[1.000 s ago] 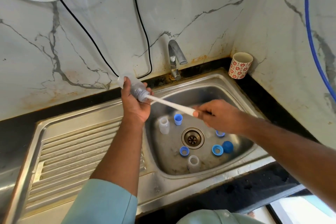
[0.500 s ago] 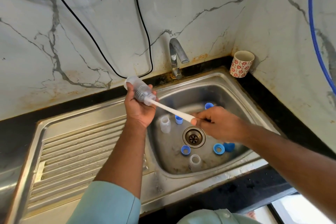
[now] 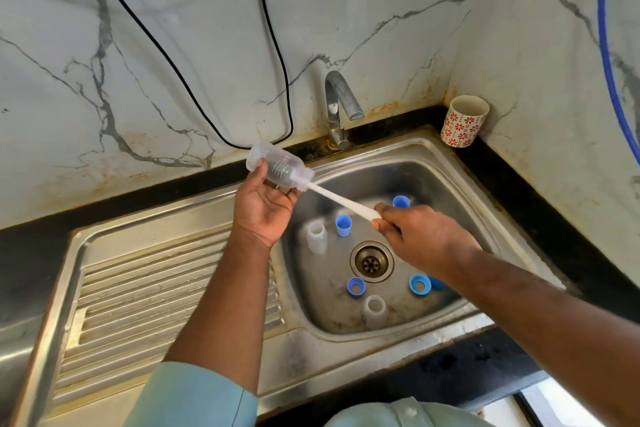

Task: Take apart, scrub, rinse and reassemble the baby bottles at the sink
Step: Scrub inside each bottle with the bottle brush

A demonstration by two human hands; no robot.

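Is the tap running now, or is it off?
Off, as far as visible: no water stream falls from the tap spout into the sink.

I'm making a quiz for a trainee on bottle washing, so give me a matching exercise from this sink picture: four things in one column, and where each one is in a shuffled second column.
Things:
1. clear bottle
2. brush handle
3. patterned cup
4. drain

Places:
A. on the counter in the corner
B. gripped in the right hand
C. in the middle of the basin floor
D. held in the left hand

Pairs: 1-D, 2-B, 3-A, 4-C
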